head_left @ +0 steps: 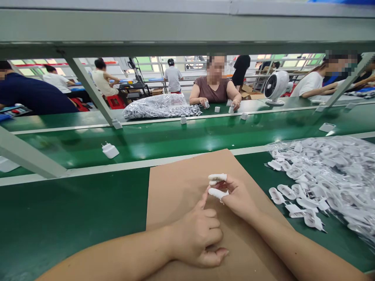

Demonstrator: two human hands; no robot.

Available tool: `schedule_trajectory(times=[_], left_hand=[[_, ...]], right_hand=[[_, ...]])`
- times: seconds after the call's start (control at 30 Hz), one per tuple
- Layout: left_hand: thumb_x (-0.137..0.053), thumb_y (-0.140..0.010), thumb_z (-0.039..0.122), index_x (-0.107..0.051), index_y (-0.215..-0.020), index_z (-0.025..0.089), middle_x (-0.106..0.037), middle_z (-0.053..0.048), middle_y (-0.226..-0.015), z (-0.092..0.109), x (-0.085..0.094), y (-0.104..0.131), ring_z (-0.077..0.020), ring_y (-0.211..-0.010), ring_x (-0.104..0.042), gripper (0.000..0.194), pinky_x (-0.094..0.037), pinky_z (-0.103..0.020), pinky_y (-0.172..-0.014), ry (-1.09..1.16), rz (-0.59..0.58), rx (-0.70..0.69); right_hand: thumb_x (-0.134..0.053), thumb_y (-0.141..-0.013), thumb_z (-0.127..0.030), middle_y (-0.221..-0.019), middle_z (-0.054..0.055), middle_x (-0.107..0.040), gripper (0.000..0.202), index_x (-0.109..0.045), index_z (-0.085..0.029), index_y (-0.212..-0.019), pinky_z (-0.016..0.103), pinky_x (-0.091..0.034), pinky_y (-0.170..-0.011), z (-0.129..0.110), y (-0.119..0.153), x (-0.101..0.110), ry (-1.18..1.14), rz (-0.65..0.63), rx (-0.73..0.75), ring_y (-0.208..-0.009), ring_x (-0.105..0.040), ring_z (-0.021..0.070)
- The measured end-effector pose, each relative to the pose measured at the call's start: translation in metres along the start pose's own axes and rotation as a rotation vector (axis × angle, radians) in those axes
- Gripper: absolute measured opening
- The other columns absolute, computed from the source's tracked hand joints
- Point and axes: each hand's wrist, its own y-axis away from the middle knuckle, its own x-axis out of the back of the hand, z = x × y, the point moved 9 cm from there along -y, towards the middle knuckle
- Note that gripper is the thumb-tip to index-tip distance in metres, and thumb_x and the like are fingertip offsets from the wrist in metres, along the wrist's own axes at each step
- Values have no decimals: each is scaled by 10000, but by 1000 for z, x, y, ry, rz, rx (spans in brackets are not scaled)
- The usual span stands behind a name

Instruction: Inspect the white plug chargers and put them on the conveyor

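Note:
Both my hands are over a brown cardboard sheet (pixel 172 195). My left hand (pixel 202 236) holds nothing; its index finger points forward while the other fingers curl loosely, thumb apart. That index fingertip meets the fingertips of my right hand (pixel 238 197). White finger cots (pixel 218 193) cover the thumb and at least two fingers of the right hand, which are apart with no object visible between them. To the right lies a heap of white plug pieces (pixel 310 203) with metal pins, partly spilling out of a clear plastic bag (pixel 345 156).
A green conveyor belt (pixel 152 138) runs across ahead, carrying white chargers such as one charger (pixel 110 150) at left. Beyond it, a co-worker (pixel 215 88) handles small white pieces beside another bag (pixel 161 106). A white fan (pixel 275 86) stands there. A metal beam (pixel 175 27) spans overhead.

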Motion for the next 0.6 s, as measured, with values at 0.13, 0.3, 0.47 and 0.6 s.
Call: schedule_trajectory(times=[0.13,0.3,0.47,0.6], left_hand=[[-571,-939,353,-460,-624,191,-511,45,-565,4,3,-3,-123,-623,-428,372,-223,-476,-1248,-8,9,-41],[-572,-960,319,-514,-643,185,-536,42,-586,5,3,-5,-125,-635,-441,349,-221,-491,-1260,11,-32,-57],[-569,-966,315,-538,-647,188,-541,40,-594,7,3,-6,-131,-639,-447,344,-213,-475,-1280,20,-49,-72],[-573,-958,310,-542,-646,187,-545,35,-600,7,4,-6,-131,-637,-454,337,-226,-479,-1275,14,-42,-77]], right_hand=[[-873,-734,-372,-939,50,-780,263,-788,-232,-941,367,-555,-852,10,-1,-11,-125,-140,-151,-885,-720,207],[-897,-719,-326,-933,22,-780,202,-799,-249,-877,358,-549,-855,5,1,-15,-186,-210,-180,-883,-711,184],[-905,-700,-329,-914,24,-784,193,-807,-256,-850,370,-566,-822,3,2,-11,-158,-192,-177,-869,-716,197],[-912,-680,-344,-881,29,-780,201,-806,-256,-826,342,-554,-744,3,3,-11,-153,-187,-198,-831,-706,194]])
